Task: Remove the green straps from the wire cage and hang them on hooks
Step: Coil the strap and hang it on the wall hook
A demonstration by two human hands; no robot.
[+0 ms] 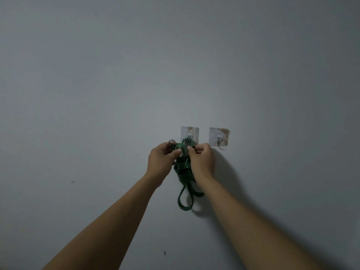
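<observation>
Green straps [184,172] hung bunched between your hands, long loops trailing straight down. Your left hand [160,162] and right hand [201,160] each pinched the top loop, held spread just under the left hook [188,136]. Both hands were equally near. The right hook [219,140] stood bare beside it on the wall [116,75].
</observation>
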